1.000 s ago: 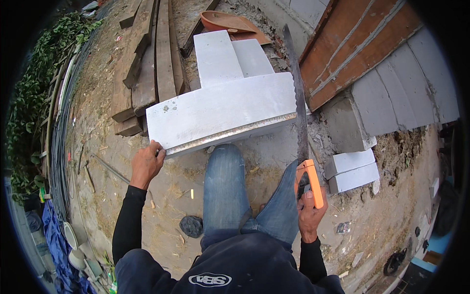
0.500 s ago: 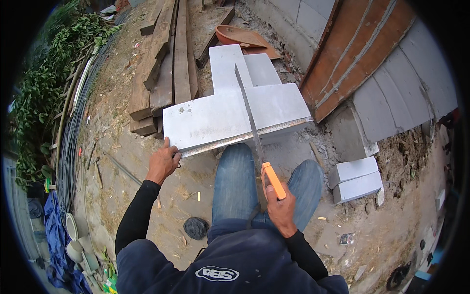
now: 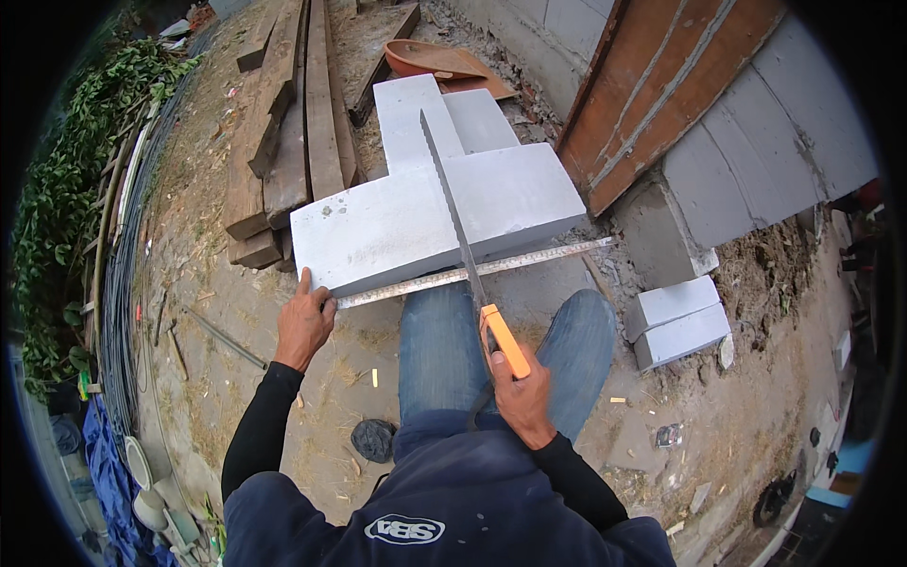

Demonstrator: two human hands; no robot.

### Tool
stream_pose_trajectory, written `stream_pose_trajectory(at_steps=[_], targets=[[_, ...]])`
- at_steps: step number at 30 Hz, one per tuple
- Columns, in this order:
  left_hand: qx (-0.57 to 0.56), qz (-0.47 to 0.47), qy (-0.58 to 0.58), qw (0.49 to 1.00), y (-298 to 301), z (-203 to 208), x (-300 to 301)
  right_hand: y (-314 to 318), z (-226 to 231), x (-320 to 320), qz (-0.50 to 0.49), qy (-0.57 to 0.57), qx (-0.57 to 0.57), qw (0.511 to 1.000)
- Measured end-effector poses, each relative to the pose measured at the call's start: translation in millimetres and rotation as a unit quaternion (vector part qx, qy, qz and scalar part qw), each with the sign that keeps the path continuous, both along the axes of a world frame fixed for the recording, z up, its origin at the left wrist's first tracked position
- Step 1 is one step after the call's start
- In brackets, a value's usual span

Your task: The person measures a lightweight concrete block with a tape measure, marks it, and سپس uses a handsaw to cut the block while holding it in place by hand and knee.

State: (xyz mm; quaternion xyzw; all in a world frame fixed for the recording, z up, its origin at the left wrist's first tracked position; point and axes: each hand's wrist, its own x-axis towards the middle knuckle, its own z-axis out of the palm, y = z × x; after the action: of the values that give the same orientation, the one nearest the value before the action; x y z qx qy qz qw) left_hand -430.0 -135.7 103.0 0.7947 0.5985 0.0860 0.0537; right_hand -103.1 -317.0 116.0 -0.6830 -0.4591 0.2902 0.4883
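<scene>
A long white block point(image 3: 368, 231), or two end to end, lies in front of my knees on other white blocks point(image 3: 406, 109); the saw hides where they might meet. My right hand point(image 3: 522, 397) is wrapped round the orange handle of a handsaw point(image 3: 508, 345), whose long toothed blade slants up and away over the blocks. At the block's near left corner, my left hand point(image 3: 304, 324) has its index finger against the block and its thumb by the end of a thin, speckled white strip point(image 3: 548, 255). The strip juts out below the block's near edge, under the blade.
Stacked timber beams point(image 3: 269, 142) lie to the left of the blocks. Behind them is an orange basin point(image 3: 430, 59). A brown board point(image 3: 652, 94) leans at the right by a grey block wall point(image 3: 756, 151). Small white blocks point(image 3: 680, 323) sit beside my right knee point(image 3: 576, 350).
The strip has come away from the block's near top edge and now hangs out toward me. The saw stays across the blocks in my right hand. The whole view has shifted slightly.
</scene>
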Motion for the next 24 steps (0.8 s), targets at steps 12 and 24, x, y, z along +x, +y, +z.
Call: stream_pose_trajectory(at_steps=[12,24], targets=[[0.032,0.016,0.022,0.999,-5.9,6.5,14.6,-12.1,8.3,8.0,-0.021,0.009,0.057,0.998],[0.042,0.037,0.025,0.998,-11.2,2.7,4.5,-15.3,-5.2,8.9,-0.026,0.056,0.052,0.997]])
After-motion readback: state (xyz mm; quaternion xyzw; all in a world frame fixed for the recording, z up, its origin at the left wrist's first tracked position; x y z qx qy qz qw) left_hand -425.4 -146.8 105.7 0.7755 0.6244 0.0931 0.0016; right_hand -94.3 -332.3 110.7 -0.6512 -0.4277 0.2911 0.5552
